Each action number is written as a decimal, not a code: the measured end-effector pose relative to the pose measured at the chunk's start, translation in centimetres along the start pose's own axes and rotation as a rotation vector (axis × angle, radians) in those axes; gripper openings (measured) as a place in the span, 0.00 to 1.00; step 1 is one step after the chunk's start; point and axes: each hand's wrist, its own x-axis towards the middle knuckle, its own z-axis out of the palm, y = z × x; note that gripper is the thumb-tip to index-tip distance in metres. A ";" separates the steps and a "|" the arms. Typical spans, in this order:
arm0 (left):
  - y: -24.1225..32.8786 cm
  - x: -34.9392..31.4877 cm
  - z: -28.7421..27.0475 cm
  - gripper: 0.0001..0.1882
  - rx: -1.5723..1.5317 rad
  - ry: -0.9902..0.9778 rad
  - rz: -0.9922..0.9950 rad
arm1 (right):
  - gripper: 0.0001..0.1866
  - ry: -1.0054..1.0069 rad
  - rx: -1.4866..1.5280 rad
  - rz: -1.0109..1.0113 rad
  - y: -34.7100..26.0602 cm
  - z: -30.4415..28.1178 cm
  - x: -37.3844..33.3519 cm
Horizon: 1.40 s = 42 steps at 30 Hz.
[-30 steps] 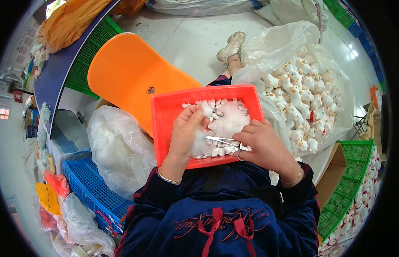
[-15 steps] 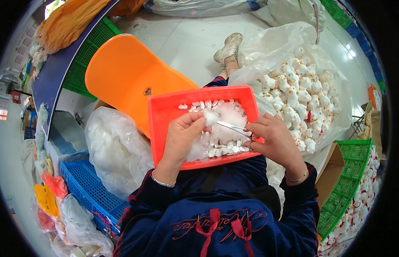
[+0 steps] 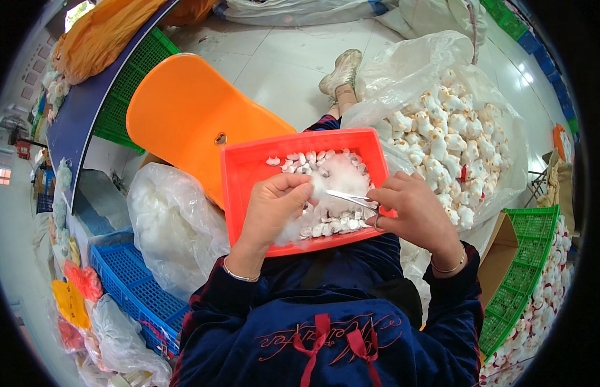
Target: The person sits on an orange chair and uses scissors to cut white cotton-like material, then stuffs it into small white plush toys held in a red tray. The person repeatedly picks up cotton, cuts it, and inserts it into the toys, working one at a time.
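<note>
A red plastic tray (image 3: 230, 193) rests on my lap. Between the thumb and fingers of my left hand (image 3: 274, 205) is a tuft of white stuffing (image 3: 318, 188); whether a small piece sits behind it is hidden. My right hand (image 3: 413, 209) grips a scissor-like metal tool (image 3: 349, 197) with ring handles, its slim tips pointing left, at the tuft. Beneath both hands, the tray holds a loose heap of white fluff (image 3: 348, 175) and several small white pieces (image 3: 306, 158) with silvery grey parts.
To the right lies a clear plastic bag (image 3: 435, 55) full of small white plush figures (image 3: 442, 142). An orange chair (image 3: 184, 109) stands at the far left, with a bag of stuffing (image 3: 164, 213) and a blue crate (image 3: 135, 274) nearer. A green crate (image 3: 522, 274) and cardboard box (image 3: 498, 255) are at right.
My left fingers and the tuft have shifted slightly downward. The tuft looks thinner and more drawn out at the tool's tips. My right hand has hardly moved.
</note>
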 end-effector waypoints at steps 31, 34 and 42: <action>0.1 -0.1 0.4 0.07 0.096 -0.033 -0.085 | 0.18 -0.105 -0.180 -0.004 -1.2 0.0 0.6; 0.0 -0.3 0.0 0.06 0.150 -0.009 0.022 | 0.23 0.059 -0.153 -0.031 -0.1 -0.1 -0.1; -0.3 -0.6 0.0 0.10 0.372 0.022 0.200 | 0.26 0.029 -0.049 -0.008 -0.3 0.1 0.1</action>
